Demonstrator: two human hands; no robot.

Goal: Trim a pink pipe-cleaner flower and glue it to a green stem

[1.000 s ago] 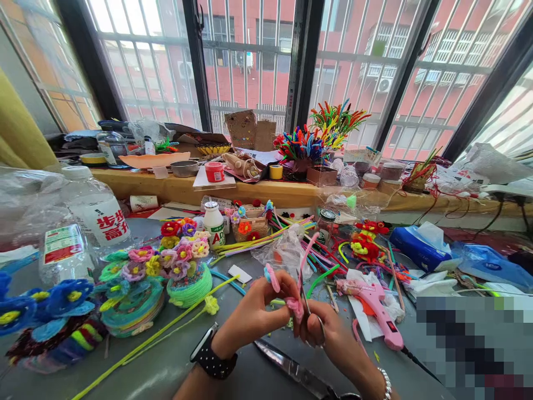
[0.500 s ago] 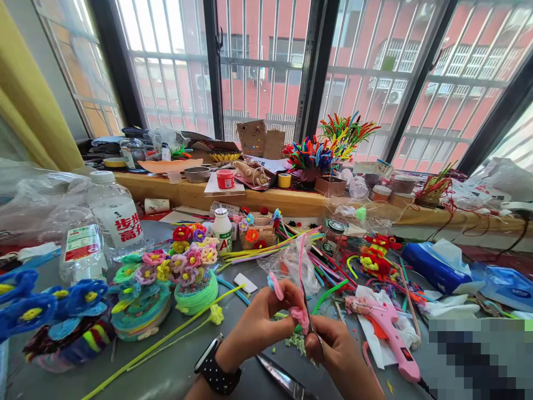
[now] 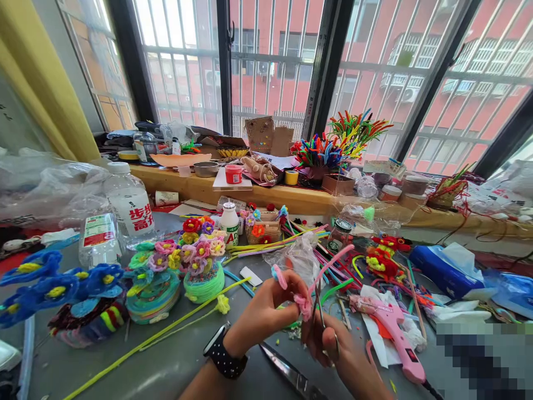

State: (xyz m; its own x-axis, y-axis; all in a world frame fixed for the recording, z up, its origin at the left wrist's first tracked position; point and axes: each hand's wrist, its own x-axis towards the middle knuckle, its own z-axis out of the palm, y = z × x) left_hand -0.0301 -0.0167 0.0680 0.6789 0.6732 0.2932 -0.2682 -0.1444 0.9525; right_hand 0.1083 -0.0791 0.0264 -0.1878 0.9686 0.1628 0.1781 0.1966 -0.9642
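Note:
My left hand [image 3: 277,311], with a dark dotted watch band [image 3: 227,355] at the wrist, pinches a looped pink pipe cleaner [image 3: 328,269]. Its loose end sticks up to the right. A small pink and pale-blue piece [image 3: 279,276] sits at a left finger; how it is fixed I cannot tell. In my right hand [image 3: 333,341] is a small pair of scissors [image 3: 320,314], its blades apart and pointing up beside the pink pipe cleaner. Beneath the hands, green scraps [image 3: 295,332] and a larger metal blade [image 3: 287,372] lie on the grey table [image 3: 166,372].
Left stand pots of pipe-cleaner flowers [image 3: 202,283] and plastic bottles [image 3: 130,205]. A long yellow-green pipe cleaner [image 3: 158,339] crosses the table. To the right are a pink glue gun [image 3: 393,328] and a blue tissue pack [image 3: 441,272]. Loose pipe cleaners [image 3: 278,243] lie behind my hands.
The scissors' blades have parted, and the pink pipe cleaner's free end has tilted from upright over to the right. The whole view has shifted slightly, moving everything rightward.

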